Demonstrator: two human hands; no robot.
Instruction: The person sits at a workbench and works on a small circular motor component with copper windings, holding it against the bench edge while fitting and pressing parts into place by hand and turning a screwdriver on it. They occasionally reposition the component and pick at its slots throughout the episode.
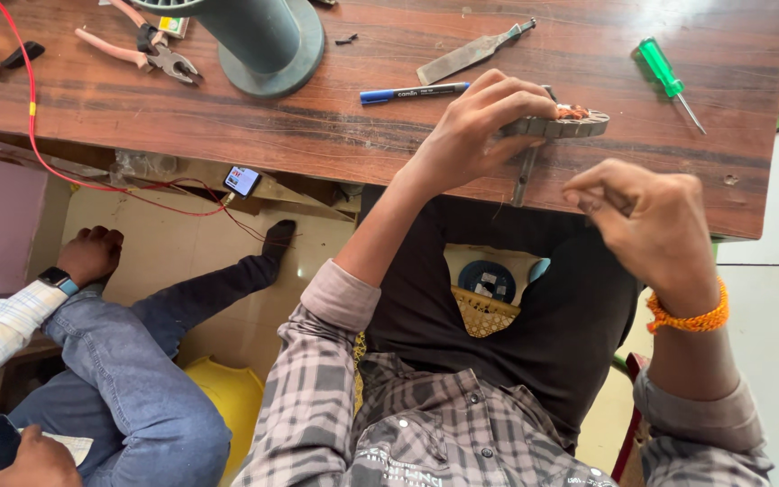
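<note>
My left hand (475,131) grips a grey round metal part (570,124) with copper windings on top, held on edge at the front of the wooden table (335,126). A thin metal rod (525,176) hangs down from the part over the table edge. My right hand (651,221) hovers to the right and nearer me, fingers pinched together; whether it holds a fine wire I cannot tell.
On the table lie a blue marker (412,92), a flat metal blade (471,56), a green screwdriver (669,81), pliers (142,50), a grey-green round stand base (268,41) and a red wire (33,117). Another person in jeans (128,370) sits at the left.
</note>
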